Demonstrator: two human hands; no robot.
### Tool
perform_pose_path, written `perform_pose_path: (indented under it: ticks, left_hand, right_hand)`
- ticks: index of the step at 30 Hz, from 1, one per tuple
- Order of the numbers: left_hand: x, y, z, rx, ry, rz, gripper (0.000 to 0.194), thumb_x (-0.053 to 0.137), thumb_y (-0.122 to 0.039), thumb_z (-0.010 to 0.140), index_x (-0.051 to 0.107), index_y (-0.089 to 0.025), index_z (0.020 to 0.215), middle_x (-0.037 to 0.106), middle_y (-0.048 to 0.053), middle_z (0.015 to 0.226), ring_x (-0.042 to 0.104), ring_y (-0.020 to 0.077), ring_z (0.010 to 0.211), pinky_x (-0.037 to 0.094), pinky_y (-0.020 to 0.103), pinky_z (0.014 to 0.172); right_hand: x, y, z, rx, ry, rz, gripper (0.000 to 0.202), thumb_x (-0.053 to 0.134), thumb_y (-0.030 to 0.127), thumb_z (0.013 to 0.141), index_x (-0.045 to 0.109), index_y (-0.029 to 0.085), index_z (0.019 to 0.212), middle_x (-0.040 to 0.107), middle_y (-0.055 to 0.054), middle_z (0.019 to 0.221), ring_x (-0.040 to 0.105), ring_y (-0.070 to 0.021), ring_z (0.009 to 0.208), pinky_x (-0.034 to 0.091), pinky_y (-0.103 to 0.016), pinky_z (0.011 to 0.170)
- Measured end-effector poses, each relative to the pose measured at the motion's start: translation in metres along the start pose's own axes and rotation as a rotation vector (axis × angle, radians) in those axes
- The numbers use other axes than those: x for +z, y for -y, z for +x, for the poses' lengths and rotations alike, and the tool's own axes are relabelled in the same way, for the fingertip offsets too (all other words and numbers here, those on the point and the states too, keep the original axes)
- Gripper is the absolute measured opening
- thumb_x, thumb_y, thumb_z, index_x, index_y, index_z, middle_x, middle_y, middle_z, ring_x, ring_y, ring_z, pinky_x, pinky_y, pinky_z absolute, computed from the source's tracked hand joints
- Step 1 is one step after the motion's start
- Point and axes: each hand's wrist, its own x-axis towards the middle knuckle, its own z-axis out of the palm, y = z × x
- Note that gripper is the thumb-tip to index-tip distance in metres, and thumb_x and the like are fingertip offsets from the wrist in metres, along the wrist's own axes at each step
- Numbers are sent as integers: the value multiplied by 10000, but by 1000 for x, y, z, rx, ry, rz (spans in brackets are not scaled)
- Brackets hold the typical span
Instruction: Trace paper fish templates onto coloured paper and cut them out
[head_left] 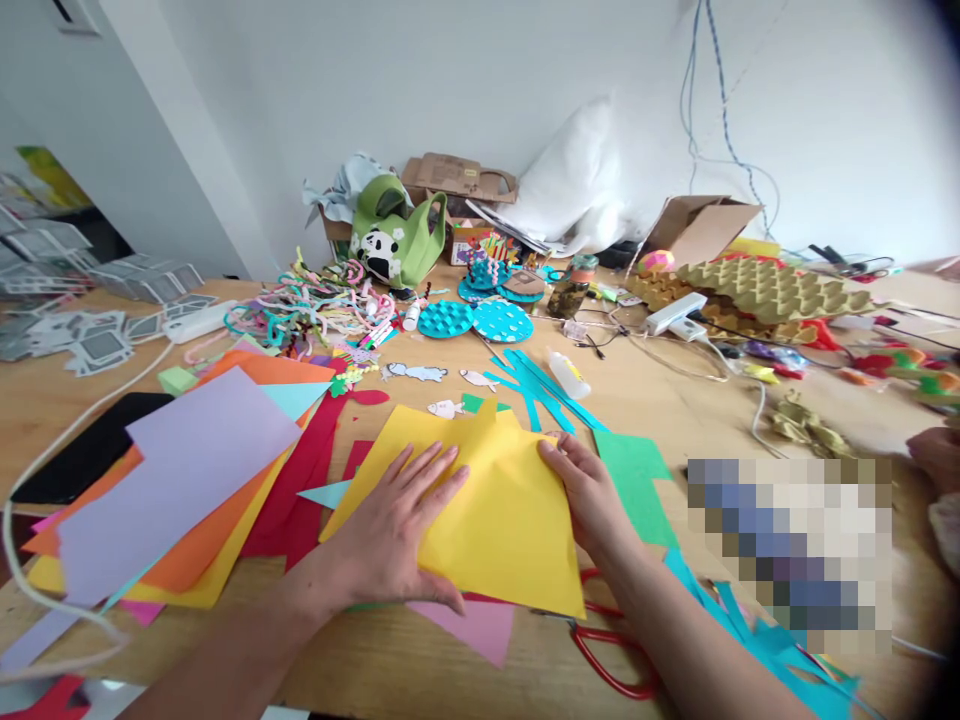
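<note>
A sheet of yellow paper (510,530) lies in front of me, creased and raised into a small peak at its far edge. My left hand (397,520) rests flat on its left part with the fingers spread. At the upper right edge, my right hand (585,485) pinches the yellow paper between thumb and fingers. Pink paper (484,630) sticks out below the sheet. Red-handled scissors (615,637) lie under my right forearm, partly hidden by the sheet and the arm. Green paper (634,480) is to the right, and small fish cutouts (446,408) sit beyond the far edge.
Coloured sheets topped by lilac paper (187,465) are stacked at left, beside a black phone-like slab (82,455). Blue strips (536,390) and a glue bottle (571,377) lie ahead. Farther back are pipe cleaners (315,310), a green bag (412,235) and egg trays (772,285). Another person's hand (934,455) shows at right.
</note>
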Motion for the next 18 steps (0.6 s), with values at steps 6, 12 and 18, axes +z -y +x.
perform_pose_path:
  ticks: [6, 12, 18]
  left_hand:
    - [-4, 2, -1, 4, 9, 3, 848, 599, -459, 833, 174, -173, 1508, 243, 153, 1547, 212, 346, 1417, 224, 559, 1131]
    - [-11, 7, -5, -68, -373, 34, 788, 348, 56, 764, 271, -243, 1488, 462, 102, 1420, 471, 264, 1212, 440, 467, 984]
    - [-21, 1, -5, 51, -373, 75, 520, 446, -87, 893, 448, -226, 1394, 515, 111, 1368, 477, 257, 1159, 462, 441, 953]
  right_hand:
    - [1, 10, -1, 8, -44, 77, 332, 758, 385, 676, 496, 244, 824, 677, 9, 747, 667, -198, 671, 516, -290, 573]
    - [-9, 18, 4, -91, -17, -24, 279, 724, 386, 668, 525, 235, 792, 638, 4, 701, 626, -184, 638, 489, -275, 554]
    - [-28, 28, 13, 163, 158, -15, 638, 419, 786, 744, 622, 182, 727, 663, -94, 639, 644, -232, 585, 518, -347, 555]
